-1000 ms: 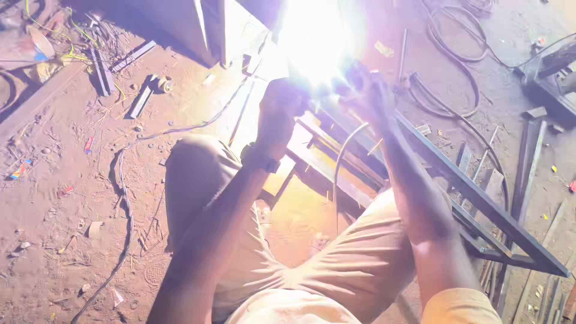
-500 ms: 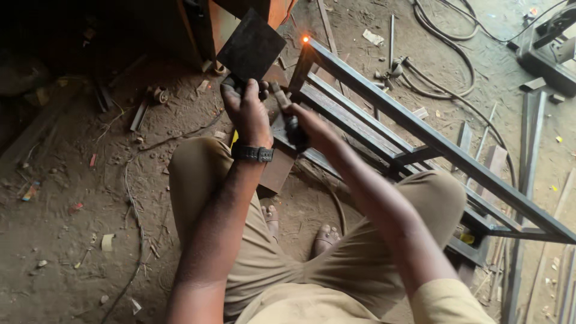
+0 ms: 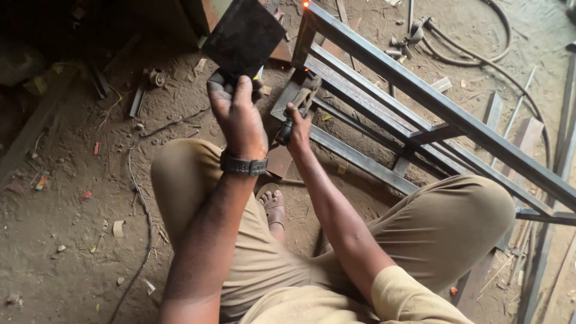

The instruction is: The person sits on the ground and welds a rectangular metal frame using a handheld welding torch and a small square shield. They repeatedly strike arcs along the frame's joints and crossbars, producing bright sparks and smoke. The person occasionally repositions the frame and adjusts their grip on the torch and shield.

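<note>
My left hand (image 3: 237, 111) grips the bottom of a dark rectangular hand shield (image 3: 243, 37), raised over the dirt floor; a dark watch sits on that wrist. My right hand (image 3: 296, 124) is closed around the black handle of a tool (image 3: 303, 99) whose head rests low beside a grey steel bar frame (image 3: 420, 99). At the frame's top corner a small orange spot (image 3: 305, 4) glows. I am crouched, with knees in tan trousers on each side and a sandalled foot (image 3: 273, 204) between them.
A thin cable (image 3: 141, 198) snakes over the dirt at the left. Thick hoses (image 3: 480, 54) coil at the upper right. Loose metal strips (image 3: 495, 108) and bars lie right of the frame. Scrap pieces (image 3: 138, 99) and a rusty panel (image 3: 204, 12) sit at the top left.
The blinding welding glare of a second ago is gone, leaving only a glowing spot. Both hands have drawn back from the frame's corner; the right hand has dropped lower with the tool.
</note>
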